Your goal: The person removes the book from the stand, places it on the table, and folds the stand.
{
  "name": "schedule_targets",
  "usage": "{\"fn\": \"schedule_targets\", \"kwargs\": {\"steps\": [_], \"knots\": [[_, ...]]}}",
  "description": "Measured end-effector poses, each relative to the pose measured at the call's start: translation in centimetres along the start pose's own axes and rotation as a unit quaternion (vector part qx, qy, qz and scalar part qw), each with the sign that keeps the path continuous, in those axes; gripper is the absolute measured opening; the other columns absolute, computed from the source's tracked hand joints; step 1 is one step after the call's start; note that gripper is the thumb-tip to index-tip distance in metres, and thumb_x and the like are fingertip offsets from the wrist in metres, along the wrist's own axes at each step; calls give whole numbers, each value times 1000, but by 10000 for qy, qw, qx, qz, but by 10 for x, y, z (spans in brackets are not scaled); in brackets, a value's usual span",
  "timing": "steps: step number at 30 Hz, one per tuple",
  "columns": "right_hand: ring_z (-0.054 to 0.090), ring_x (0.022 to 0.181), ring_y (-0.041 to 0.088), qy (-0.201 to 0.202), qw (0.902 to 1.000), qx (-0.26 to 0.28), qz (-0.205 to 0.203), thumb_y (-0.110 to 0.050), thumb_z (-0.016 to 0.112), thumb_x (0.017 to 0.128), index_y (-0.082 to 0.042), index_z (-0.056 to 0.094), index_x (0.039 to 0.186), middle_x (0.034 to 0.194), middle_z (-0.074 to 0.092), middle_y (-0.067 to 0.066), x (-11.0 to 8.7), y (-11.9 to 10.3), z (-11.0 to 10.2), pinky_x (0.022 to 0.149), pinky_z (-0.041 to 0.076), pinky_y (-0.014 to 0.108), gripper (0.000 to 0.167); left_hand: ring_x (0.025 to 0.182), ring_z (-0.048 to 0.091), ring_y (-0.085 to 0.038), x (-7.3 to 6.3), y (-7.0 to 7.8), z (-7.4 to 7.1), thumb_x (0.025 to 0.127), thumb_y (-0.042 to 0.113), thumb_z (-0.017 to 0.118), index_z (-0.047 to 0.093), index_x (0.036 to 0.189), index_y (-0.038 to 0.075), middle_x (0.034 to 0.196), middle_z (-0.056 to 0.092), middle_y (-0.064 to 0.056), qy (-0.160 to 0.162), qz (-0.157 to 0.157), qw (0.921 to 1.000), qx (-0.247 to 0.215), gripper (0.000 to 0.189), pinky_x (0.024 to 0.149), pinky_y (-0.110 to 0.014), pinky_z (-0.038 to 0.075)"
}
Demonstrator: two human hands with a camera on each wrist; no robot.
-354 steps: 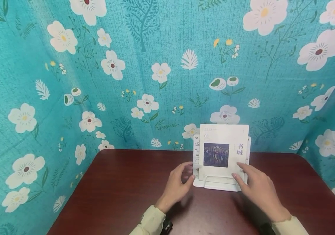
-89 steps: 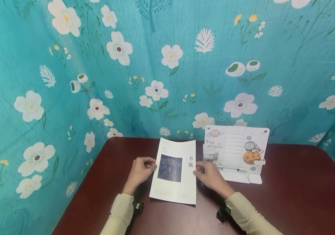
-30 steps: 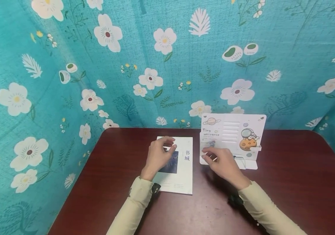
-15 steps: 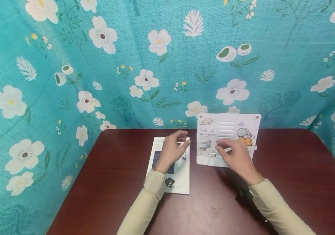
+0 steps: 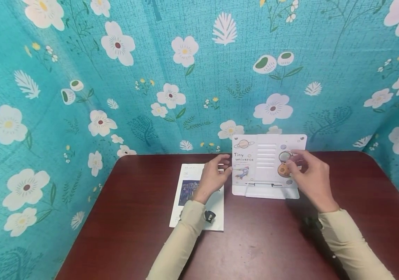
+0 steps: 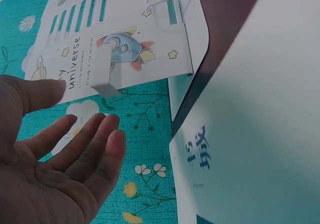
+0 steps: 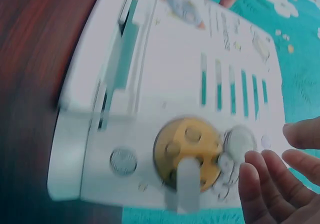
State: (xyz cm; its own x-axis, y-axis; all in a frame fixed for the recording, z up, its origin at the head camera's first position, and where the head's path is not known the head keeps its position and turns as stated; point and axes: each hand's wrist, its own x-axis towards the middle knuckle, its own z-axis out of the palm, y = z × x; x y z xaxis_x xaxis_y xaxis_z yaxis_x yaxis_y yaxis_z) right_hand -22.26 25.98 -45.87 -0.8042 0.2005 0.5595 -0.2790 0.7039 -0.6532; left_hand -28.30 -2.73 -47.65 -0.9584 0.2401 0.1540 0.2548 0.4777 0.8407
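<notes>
A white book stand (image 5: 266, 163) printed with "Tiny universe", a rocket and an astronaut stands upright at the table's back, a wire holder at its foot. Beside its left edge is my left hand (image 5: 215, 177), fingers loosely bent; the left wrist view shows a gap between the fingers and the stand. My right hand (image 5: 313, 175) is at the stand's right edge, thumb in front of the panel. In the right wrist view its fingers (image 7: 280, 184) are loosely bent, and contact is unclear. A white book (image 5: 176, 216) with a dark picture lies flat, partly under my left forearm.
The dark red table (image 5: 125, 217) carries the stand and the book side by side. Behind it hangs a teal flowered curtain (image 5: 199, 97), close to the stand's back. A black wrist strap (image 5: 210, 216) shows at my left cuff.
Earlier the book leaned on the stand; both hands then held it at the left, and it now lies on the table. Both hands have since moved right to the stand's two sides.
</notes>
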Motion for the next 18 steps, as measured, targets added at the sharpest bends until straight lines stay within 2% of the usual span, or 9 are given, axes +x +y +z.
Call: {"fn": "schedule_targets", "kwargs": {"steps": [5,7,10,12,13,18], "knots": [[47,75,-22,248,9990,-266,251,-6,75,90,-1,72,118,94,76,20,3,10,-6,66,35,7,28,112,74,-28,4,-1,7,98,11,69,66,134,8,122,74,-15,-19,-46,10000,55,37,94,-32,62],[56,79,-10,262,9985,-320,354,-7,75,91,0,70,119,97,75,20,3,12,-6,67,34,7,30,110,75,-24,4,-2,10,99,13,68,68,133,10,120,76,-12,-54,-81,9998,159,35,93,-31,62],[69,86,17,157,9980,-367,499,-8,74,92,1,67,126,106,72,22,2,15,-6,69,33,5,35,108,76,-22,2,-1,13,100,15,67,68,134,9,119,77,-10,-91,-110,9995,277,35,92,-30,62],[70,89,34,62,9976,-410,548,-8,73,93,2,65,130,110,70,23,2,17,-6,69,33,6,39,108,76,-21,1,0,15,100,16,67,67,135,9,120,77,-10,-91,-128,9995,289,35,91,-27,62],[70,91,38,19,9974,-429,570,-8,73,93,2,64,131,112,69,23,3,18,-6,69,34,7,40,108,77,-22,1,1,16,100,16,67,67,135,8,120,77,-11,-86,-142,9995,270,36,91,-27,62],[70,95,40,-45,9967,-517,627,-11,73,94,0,63,135,117,69,23,3,22,-6,72,35,13,44,108,77,-23,-1,6,21,101,18,66,65,139,7,123,76,-13,-90,-260,9993,240,39,89,-24,62]]}}
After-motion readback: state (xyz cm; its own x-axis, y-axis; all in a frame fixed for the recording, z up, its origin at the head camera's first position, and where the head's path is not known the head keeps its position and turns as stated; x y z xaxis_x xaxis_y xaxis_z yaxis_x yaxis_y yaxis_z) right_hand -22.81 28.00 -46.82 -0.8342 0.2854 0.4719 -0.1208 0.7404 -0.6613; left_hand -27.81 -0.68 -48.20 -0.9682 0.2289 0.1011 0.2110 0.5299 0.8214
